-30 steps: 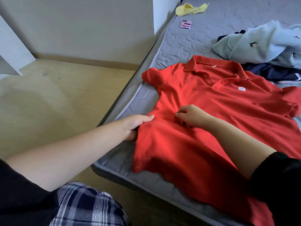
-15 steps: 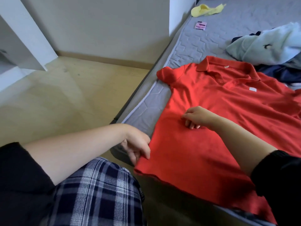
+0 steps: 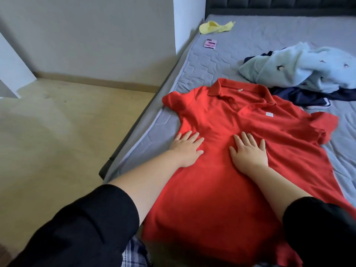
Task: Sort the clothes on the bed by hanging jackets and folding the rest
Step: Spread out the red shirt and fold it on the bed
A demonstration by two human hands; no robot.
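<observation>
Bed point(image 3: 250, 45): grey quilted mattress beside a wooden floor point(image 3: 57, 141).
Red polo shirt point(image 3: 221, 189): spread front-up on the bed's near corner, with its hem over the edge.
Left hand point(image 3: 187, 149): flat, fingers straight, pressing the shirt's floor-side edge.
Right hand point(image 3: 249, 151): flat, fingers spread, pressing the shirt's middle.
Behind the shirt: pale blue garment point(image 3: 300, 68) heaped on a navy garment point(image 3: 300, 97).
Far corner: yellow cloth point(image 3: 213, 27).

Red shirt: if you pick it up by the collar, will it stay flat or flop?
Probably flop: the red shirt wrinkles and its hem droops over the mattress edge. Likely light, being thin cloth. Pushed, it would probably bunch up, not slide.
</observation>
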